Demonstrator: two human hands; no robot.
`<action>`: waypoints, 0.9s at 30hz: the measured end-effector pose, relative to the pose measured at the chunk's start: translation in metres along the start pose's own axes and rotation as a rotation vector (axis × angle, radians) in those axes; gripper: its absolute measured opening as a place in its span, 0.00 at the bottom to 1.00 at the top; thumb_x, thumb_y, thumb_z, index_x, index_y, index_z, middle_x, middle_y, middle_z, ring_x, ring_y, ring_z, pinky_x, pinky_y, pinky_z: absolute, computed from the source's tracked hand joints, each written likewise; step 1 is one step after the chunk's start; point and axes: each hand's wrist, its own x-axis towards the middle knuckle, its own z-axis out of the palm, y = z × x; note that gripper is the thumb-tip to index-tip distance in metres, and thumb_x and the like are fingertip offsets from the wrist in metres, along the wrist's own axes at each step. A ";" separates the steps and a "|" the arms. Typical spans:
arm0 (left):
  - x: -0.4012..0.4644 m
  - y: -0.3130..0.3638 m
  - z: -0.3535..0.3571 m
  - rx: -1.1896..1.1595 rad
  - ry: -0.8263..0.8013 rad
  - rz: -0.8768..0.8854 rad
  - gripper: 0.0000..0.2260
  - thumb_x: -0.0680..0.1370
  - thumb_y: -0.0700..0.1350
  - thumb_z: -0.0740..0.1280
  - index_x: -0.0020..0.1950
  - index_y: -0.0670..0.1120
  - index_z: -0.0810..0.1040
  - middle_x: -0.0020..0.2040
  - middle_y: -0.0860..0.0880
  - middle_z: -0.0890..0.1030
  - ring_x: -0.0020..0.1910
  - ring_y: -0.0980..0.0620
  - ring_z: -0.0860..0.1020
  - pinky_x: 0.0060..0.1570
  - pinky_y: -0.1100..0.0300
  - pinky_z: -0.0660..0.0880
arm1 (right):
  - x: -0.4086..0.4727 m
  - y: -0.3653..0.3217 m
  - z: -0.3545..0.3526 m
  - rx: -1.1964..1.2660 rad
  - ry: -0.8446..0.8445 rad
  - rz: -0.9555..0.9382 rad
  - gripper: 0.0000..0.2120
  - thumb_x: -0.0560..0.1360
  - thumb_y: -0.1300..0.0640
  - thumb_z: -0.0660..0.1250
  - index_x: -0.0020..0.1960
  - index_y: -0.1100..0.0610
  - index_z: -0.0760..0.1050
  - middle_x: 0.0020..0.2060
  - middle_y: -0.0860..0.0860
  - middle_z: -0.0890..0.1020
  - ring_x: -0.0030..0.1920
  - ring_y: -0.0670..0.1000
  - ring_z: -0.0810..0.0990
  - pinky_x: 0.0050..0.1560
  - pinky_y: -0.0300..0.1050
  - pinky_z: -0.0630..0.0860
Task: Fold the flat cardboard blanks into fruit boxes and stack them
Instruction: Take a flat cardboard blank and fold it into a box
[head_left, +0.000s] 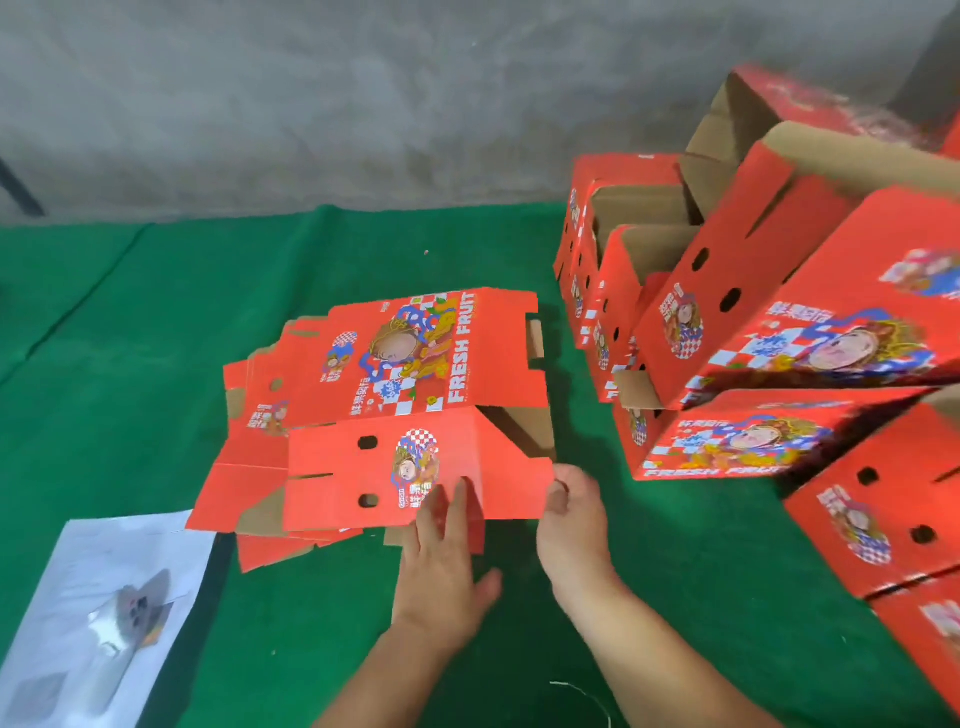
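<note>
- Sheet, white with a grey printed picture, lay far left on the green cloth; not part of the job.
- Blanks sat mid-cloth in a loose, fanned pile, red printed face up, with the top blank's near panel already lifted off flat.
- Thin corrugated card: likely light, stiff across panels, bending readily only at scored creases; glossy print probably a bit slick; edges and tabs would crush if squeezed.
- Left hand lay open, fingers straight, pressing on the panel's near edge.
- Right hand curled, pinching the panel's right corner, thumb side on top.
- Best hold looked to be panel edges near creases, not the vent holes or slots.
- Boxes, folded, stood and leaned in a rough stack at right, well apart from the pile.
</note>
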 end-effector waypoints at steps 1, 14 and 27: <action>-0.002 0.006 0.000 -0.082 0.013 0.004 0.50 0.76 0.57 0.72 0.83 0.52 0.37 0.80 0.45 0.47 0.80 0.42 0.53 0.79 0.53 0.54 | 0.004 -0.001 -0.014 -0.011 0.032 -0.076 0.14 0.84 0.65 0.55 0.53 0.49 0.75 0.54 0.52 0.75 0.53 0.44 0.75 0.54 0.41 0.67; -0.002 0.094 -0.019 -0.845 0.283 -0.013 0.41 0.75 0.46 0.77 0.80 0.57 0.55 0.70 0.54 0.62 0.62 0.48 0.81 0.64 0.48 0.78 | 0.041 -0.038 -0.189 -0.097 0.379 -0.614 0.19 0.76 0.68 0.53 0.59 0.68 0.79 0.51 0.60 0.76 0.53 0.49 0.70 0.56 0.39 0.65; 0.021 0.104 -0.044 -1.179 0.512 -0.172 0.42 0.71 0.68 0.64 0.82 0.61 0.53 0.83 0.57 0.55 0.81 0.57 0.55 0.80 0.43 0.53 | 0.059 -0.007 -0.288 -0.132 0.403 -0.573 0.16 0.76 0.67 0.55 0.52 0.61 0.81 0.58 0.58 0.69 0.60 0.41 0.67 0.62 0.26 0.58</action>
